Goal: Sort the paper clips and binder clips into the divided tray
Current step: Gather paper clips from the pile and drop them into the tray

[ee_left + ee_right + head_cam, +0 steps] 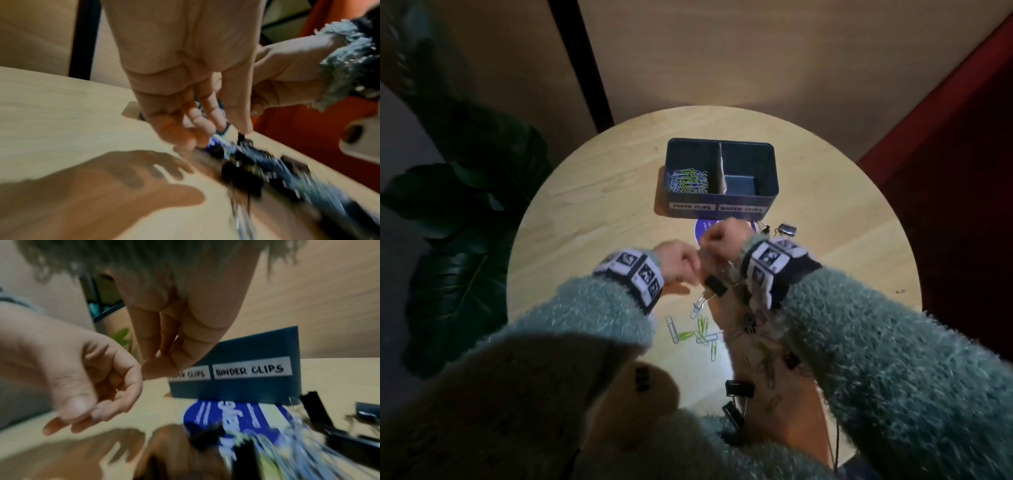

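Hands meet above the round wooden tabletop (592, 192), just on the near side of the dark blue divided tray (770, 192), which serves as the landmark. That tray stands toward the far middle of the tabletop, with white labels on its near wall reading paper clips on the left and binder clips on the right. Its left compartment holds a heap of silver and green paper clips (688, 180); nothing can be made out in the right one. The left hand (677, 261) has its fingers curled inward, thumb against the fingertips; whether anything is pinched there cannot be told from the blurred wrist views. The right hand (724, 236) is also curled, fingers drawn together and pointing down, and it seems to pinch a wire loop from which a black binder clip (715, 286) dangles, with a paper clip hanging from that clip's wire handle. Directly nearer than the tray, under the hands, lies a round blue lid (236, 412) with white lettering. Right of the lid, close to the tray's near right corner, rest two more binder clips (786, 229). Farther toward the person from the tray, loose paper clips (700, 334) are scattered in a small cluster, and more black binder clips (739, 389) lie nearer still. Fuzzy green sleeves (893, 349) and patterned wristbands cover both forearms.
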A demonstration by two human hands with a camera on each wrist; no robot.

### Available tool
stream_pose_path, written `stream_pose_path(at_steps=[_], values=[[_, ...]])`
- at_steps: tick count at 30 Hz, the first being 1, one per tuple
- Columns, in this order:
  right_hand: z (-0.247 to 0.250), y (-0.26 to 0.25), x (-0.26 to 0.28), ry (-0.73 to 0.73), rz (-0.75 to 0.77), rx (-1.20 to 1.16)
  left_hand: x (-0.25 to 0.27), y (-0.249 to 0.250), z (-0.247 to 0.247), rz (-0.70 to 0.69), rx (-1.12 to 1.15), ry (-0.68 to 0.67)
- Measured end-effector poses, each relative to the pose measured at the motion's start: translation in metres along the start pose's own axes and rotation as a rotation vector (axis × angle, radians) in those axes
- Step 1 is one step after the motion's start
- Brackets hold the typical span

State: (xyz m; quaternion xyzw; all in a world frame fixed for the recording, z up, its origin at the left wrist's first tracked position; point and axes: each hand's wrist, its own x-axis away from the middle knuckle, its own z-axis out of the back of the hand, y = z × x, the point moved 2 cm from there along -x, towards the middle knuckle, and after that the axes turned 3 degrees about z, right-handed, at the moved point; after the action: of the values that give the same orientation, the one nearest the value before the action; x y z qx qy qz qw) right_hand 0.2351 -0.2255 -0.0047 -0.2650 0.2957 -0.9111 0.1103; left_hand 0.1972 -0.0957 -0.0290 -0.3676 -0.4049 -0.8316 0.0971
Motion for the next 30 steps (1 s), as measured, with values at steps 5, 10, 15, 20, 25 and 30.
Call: stream_pose_path(at_steps=[5, 10, 15, 20, 25, 30], values=[[-0.054, 0.016, 0.03, -0.238, -0.021, 0.22, 0.011, -0.045, -0.036, 0.075, -0.557, 0.06], [-0.104, 0.031, 0.053, -0.237, 0.016, 0.34, 0.025, -0.064, -0.064, 0.05, -0.446, 0.214], [-0.114, 0.042, 0.078, -0.173, 0.098, 0.377, 0.036, -0.068, -0.085, -0.044, -0.373, 0.246], [-0.079, 0.062, 0.091, 0.059, -0.08, 0.226, 0.039, -0.065, -0.093, -0.09, -0.346, 0.25], [-0.068, 0.094, 0.099, 0.187, -0.186, 0.208, 0.039, -0.059, -0.101, -0.073, -0.347, 0.254], [-0.077, 0.105, 0.11, 0.143, -0.155, 0.313, 0.038, -0.06, -0.101, -0.02, -0.371, 0.231]])
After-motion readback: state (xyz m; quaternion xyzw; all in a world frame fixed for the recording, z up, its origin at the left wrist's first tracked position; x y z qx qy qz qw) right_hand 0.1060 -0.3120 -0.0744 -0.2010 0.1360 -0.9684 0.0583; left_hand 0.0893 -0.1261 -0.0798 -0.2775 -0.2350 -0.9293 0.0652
